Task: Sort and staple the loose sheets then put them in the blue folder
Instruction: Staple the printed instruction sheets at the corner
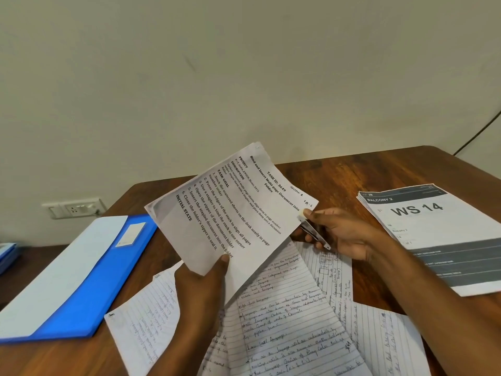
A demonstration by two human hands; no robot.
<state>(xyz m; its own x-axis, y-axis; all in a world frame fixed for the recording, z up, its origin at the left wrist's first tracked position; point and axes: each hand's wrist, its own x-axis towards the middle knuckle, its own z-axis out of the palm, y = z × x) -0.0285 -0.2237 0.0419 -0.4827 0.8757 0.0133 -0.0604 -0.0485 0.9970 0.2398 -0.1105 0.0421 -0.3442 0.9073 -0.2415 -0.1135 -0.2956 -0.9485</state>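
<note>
My left hand (202,280) grips the lower edge of a small stack of printed sheets (230,210), held tilted above the table. My right hand (339,234) holds a small metal stapler (314,232) whose jaw sits at the stack's right corner. Beneath lie several loose handwritten lined sheets (287,321), fanned across the table's near side. The blue folder (89,272) lies closed at the left, with a white sheet resting on top of it.
A stack of printed pages marked WS 14 (433,234) lies at the right on the brown wooden table (339,172). A wall socket (73,207) sits behind the table's left corner. Another blue item (6,253) shows at the far left edge.
</note>
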